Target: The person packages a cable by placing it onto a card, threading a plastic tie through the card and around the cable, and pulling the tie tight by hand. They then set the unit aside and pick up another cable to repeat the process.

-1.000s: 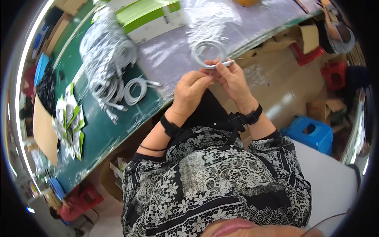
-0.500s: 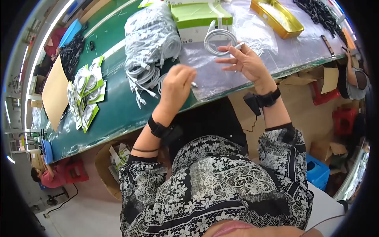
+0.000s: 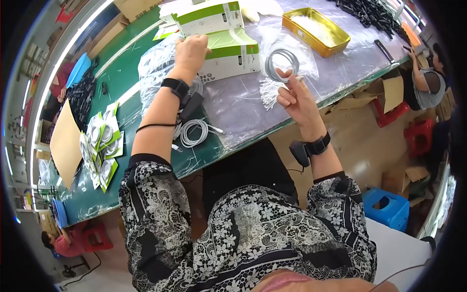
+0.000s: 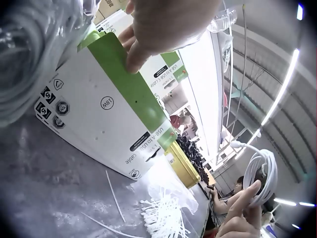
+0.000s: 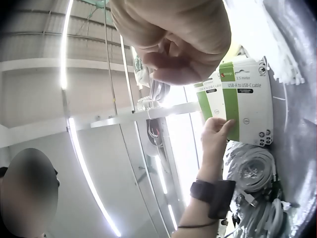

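Left of the green-and-white box stack [image 3: 221, 41], bagged cables [image 3: 155, 63] wait. Left hand [image 3: 191, 50] rests relaxed fingertips on the stack's near edge. Right of the stack, right hand [image 3: 294, 95] pinches a coiled white cable [image 3: 281, 64] upright, raised over the sheeted table [image 3: 243, 109], seemingly ready for boxing.

Your left hand [image 3: 192, 48] reaches far across the table [image 3: 146, 141], fingers on the edge of the near box [image 3: 228, 53], white with a green band. A second box [image 3: 209, 17] lies just behind it. Your right hand [image 3: 294, 95] is raised near the table's front edge, pinching a coiled white cable [image 3: 281, 63] upright. Loose ties [image 3: 270, 92] lie just left of that hand. A yellow tray [image 3: 316, 31] sits beyond the coil. Under your left forearm: one loose coil [image 3: 194, 132] beside a bagged cable heap [image 3: 155, 73]. Packed cards [image 3: 102, 141] lie farther left.
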Tool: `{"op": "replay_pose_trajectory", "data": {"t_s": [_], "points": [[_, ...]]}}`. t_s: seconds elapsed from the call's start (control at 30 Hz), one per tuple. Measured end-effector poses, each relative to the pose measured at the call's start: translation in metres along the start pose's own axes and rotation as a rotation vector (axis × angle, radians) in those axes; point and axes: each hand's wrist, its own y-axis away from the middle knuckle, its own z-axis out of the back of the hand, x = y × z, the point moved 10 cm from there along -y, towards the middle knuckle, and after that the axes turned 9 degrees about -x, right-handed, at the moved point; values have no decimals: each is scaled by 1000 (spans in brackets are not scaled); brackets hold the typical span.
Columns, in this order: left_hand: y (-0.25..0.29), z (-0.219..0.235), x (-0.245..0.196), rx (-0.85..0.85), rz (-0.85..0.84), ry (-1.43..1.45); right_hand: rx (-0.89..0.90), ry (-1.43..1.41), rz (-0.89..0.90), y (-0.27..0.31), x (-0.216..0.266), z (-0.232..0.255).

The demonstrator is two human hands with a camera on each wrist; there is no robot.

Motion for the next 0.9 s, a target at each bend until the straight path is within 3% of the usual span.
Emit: {"op": "replay_pose_trajectory", "data": {"t_s": [0.1, 0.2, 0.33, 0.47, 0.57, 0.6, 0.7, 0.87, 0.9], "points": [[1, 1, -2, -30, 20, 57, -84, 3, -18, -5, -17, 4], [6, 5, -2, -119, 20, 121, -48, -15, -65, -4, -34, -8], [1, 0, 1, -7, 4, 36, 33, -35, -80, 4, -39, -13], [-8, 27, 10, -121, -9, 101, 2, -52, -87, 6, -43, 1], [-8, 34, 10, -44, 133, 461, -59, -43, -63, 0, -48, 9], [-5, 31, 8, -41, 137, 465, -102, -32, -45, -3, -50, 11], [10, 27, -11, -58, 146, 877, -151, -25, -31, -9, -56, 17], [40, 17, -45, 115, 195, 1086, -258, -95, -2, -15, -60, 8], [46, 11, -42, 153, 349, 1259, -304, -119, 22, -15, -56, 6]]}}
